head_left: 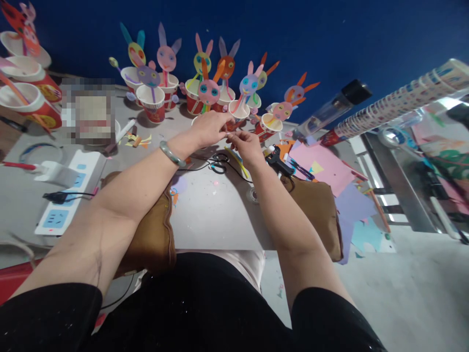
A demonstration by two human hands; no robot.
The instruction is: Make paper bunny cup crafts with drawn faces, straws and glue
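My left hand (212, 128) and my right hand (246, 145) meet over the table, fingertips pinched together almost touching. Whatever sits between them is too small and hidden to make out. Just behind my left hand stands a pink paper rabbit face (209, 92) with orange ears, its cup mostly covered by the hand. Close beyond the fingers is a paper cup (239, 110) holding a light-blue rabbit face (249, 84). Black-handled scissors (219, 164) lie below the hands. A black glue gun (279, 161) rests right of my right wrist.
Several rabbit cups line the blue wall (293, 29). At left are a power strip (71, 190) and more cups (27, 100). Brown cushions (311, 212) lie under my forearms. Coloured paper (330, 166) and a long cup stack (399, 100) are at right.
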